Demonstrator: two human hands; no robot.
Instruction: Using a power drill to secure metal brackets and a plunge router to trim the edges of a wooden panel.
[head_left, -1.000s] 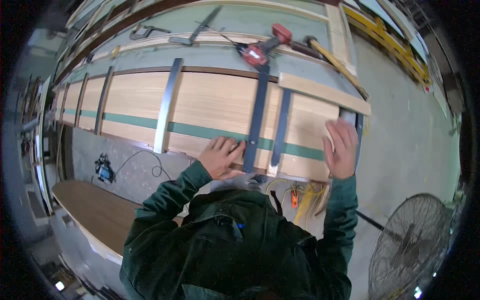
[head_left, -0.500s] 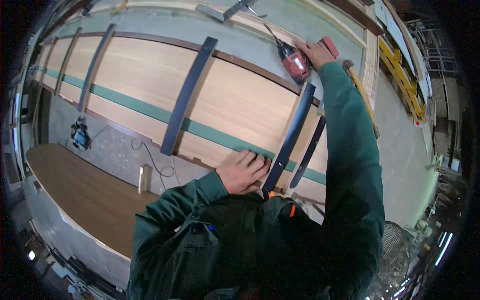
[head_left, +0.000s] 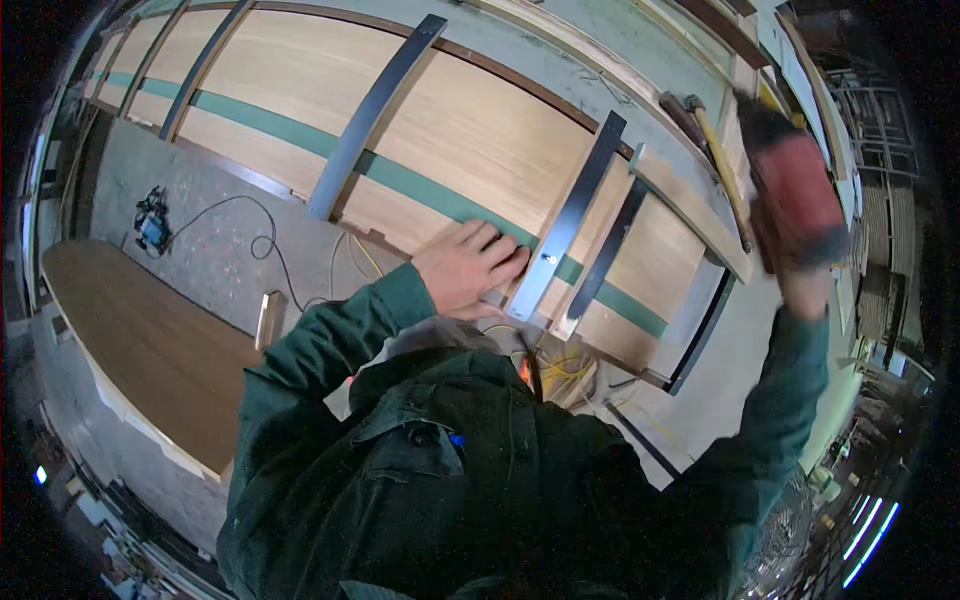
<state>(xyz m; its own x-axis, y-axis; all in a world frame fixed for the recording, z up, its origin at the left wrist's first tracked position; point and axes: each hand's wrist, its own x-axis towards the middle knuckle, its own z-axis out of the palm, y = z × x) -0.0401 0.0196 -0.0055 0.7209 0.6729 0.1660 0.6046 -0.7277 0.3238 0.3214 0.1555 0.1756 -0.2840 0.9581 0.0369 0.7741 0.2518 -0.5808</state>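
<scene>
My left hand (head_left: 468,268) rests on the near edge of a long pale wooden panel (head_left: 490,140) with a green stripe (head_left: 410,185). Its fingers lie bent and a little apart on the wood, beside a dark metal crossbar (head_left: 572,215) with a small bright screw-like spot near its close end. Raised at the far right, my right hand (head_left: 803,290) is wrapped round a red and black cordless drill (head_left: 795,185), which is smeared by motion. A shorter dark strip (head_left: 610,250) crosses the panel right of that bar.
A hammer (head_left: 720,165) with a yellow handle lies beyond the panel's right end, near a wooden strip (head_left: 690,210). More crossbars (head_left: 375,115) span the panel to the left. On the floor are a blue corded power tool (head_left: 152,222) and its cable; a curved brown board (head_left: 150,350) lies nearer.
My right hand has lifted the drill from the surface behind the panel and swung it right and nearer. The view has shifted, while my left hand stays on the panel beside the crossbar.
</scene>
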